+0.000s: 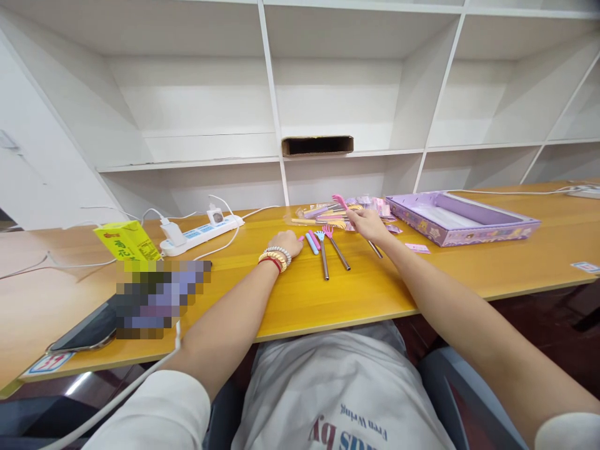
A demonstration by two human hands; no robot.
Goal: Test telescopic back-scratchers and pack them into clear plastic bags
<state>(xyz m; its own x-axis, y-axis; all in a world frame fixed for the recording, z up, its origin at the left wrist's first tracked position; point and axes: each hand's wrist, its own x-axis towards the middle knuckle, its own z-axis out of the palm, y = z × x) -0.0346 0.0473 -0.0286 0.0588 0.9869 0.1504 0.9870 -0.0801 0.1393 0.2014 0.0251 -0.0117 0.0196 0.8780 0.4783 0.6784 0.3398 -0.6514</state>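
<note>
Closed around a back scratcher with a pink claw head [340, 201] and a metal rod, my right hand [368, 225] is raised over the far part of the table. My left hand [284, 242], with bracelets at the wrist, rests low on the table, its fingers curled. A pink handle tip [300, 239] pokes out beside them; the rest is hidden. Between the hands lie a blue-clawed back scratcher [322, 253], a pink-clawed one [338, 250], a light blue handle [312, 244] and a pink handle [315, 239].
More back scratchers in clear packaging [323, 215] lie behind. A purple open box [443, 234] stands at the right, near a small pink card [417, 248]. To the left are a power strip [201, 236], a yellow carton [126, 240] and a phone [87, 328]. White shelving [351, 94] rises behind.
</note>
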